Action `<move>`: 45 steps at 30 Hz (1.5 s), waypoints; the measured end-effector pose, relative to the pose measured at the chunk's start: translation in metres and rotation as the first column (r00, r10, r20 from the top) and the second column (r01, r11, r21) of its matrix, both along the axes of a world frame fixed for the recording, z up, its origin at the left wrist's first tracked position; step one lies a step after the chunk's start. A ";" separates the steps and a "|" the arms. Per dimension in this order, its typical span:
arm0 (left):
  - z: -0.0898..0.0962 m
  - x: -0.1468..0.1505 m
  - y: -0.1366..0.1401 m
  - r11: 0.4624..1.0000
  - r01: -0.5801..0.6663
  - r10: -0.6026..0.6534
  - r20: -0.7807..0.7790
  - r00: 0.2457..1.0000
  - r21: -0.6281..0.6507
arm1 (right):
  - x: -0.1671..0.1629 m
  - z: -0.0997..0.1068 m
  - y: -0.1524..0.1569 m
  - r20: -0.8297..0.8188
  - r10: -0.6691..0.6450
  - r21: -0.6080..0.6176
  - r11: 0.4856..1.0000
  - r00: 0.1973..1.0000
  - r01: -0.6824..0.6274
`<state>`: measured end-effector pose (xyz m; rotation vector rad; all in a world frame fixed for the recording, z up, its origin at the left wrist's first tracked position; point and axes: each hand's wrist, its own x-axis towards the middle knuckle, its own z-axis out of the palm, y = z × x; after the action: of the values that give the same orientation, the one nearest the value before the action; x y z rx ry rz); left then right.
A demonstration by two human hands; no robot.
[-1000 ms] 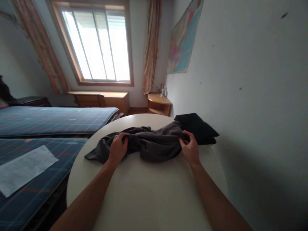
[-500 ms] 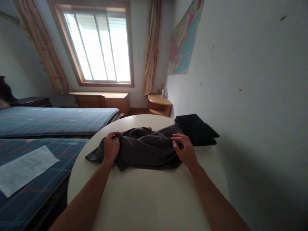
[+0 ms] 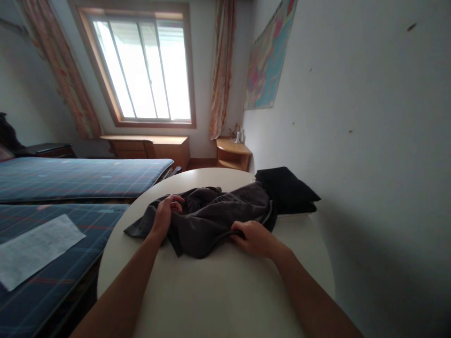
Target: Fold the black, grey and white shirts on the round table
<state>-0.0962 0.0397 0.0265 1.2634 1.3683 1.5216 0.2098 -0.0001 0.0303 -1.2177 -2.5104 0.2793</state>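
A crumpled dark grey garment lies across the round table; its exact kind does not show through the folds. My right hand pinches its near edge right of the middle, thumb below and fingers on top. On the left part of the cloth rests my left hand, its fingers slightly bent and apart over the fabric. A pointed end of the garment sticks out to the left of that hand. Beside the garment's right end sits a folded black cloth, with something pale and flat under it.
The pale round table stands close to the white wall on my right. To the left are beds with blue plaid mattresses, one bearing a sheet of paper. A wooden desk and corner shelf stand near the window.
My right hand has moved down and left from the garment's upper right to its near edge and gripped it. The near edge has bunched leftward. My left hand's fingers have loosened.
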 end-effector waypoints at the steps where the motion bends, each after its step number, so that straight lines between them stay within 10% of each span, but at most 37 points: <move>1: 0.001 0.000 -0.001 0.995 0.089 -0.086 0.071 0.994 -0.043 | -0.003 0.006 -0.007 -0.001 0.007 -0.032 0.999 1.000 -0.008; 5: 0.002 -0.001 0.001 0.987 0.153 -0.149 0.087 0.985 -0.041 | -0.028 0.016 -0.045 0.016 0.288 -0.238 0.931 0.958 -0.276; 9: -0.008 -0.001 0.010 0.983 0.186 -0.183 -0.194 0.964 0.000 | -0.056 -0.003 -0.079 0.027 0.633 -0.421 0.709 0.774 -0.565; 13: -0.031 0.006 0.010 0.958 0.271 -0.272 -0.583 0.765 -0.090 | -0.058 -0.001 -0.089 -0.049 0.715 -0.485 0.593 0.697 -0.643; 16: -0.045 0.010 0.005 0.920 0.249 -0.390 -0.770 0.505 -0.303 | -0.040 0.018 -0.077 -0.127 0.514 -0.331 0.784 0.848 -0.525; 19: -0.047 0.007 0.002 0.876 0.239 -0.480 -0.806 0.346 -0.419 | -0.011 0.025 -0.056 -0.033 0.062 -0.089 0.994 0.998 -0.065; 26: -0.017 0.008 -0.006 0.859 0.408 -0.449 -0.840 0.304 -0.311 | 0.027 0.009 -0.048 0.181 -0.152 -0.131 0.976 0.972 0.177; 29: -0.008 0.018 -0.011 0.872 0.331 -0.470 -0.804 0.363 -0.360 | 0.021 0.023 -0.072 0.208 -0.026 -0.294 0.952 0.978 0.087; 34: -0.009 0.020 -0.007 0.916 0.253 -0.399 -0.779 0.484 -0.312 | 0.011 0.044 -0.092 0.175 0.303 -0.645 0.754 0.937 -0.123; 39: -0.036 0.007 0.013 0.993 0.114 -0.043 -0.885 0.464 0.012 | 0.014 0.035 -0.057 -0.037 -0.005 -0.333 0.943 0.999 -0.007; 45: -0.056 -0.006 0.029 0.951 -0.173 -0.172 -0.905 0.388 -0.255 | 0.018 -0.005 -0.001 0.072 -0.192 -0.086 0.977 0.979 0.198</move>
<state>-0.1021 0.0689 -0.0297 2.0106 2.1746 0.3870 0.2276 -0.0014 0.0257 -1.5198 -2.4298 0.3154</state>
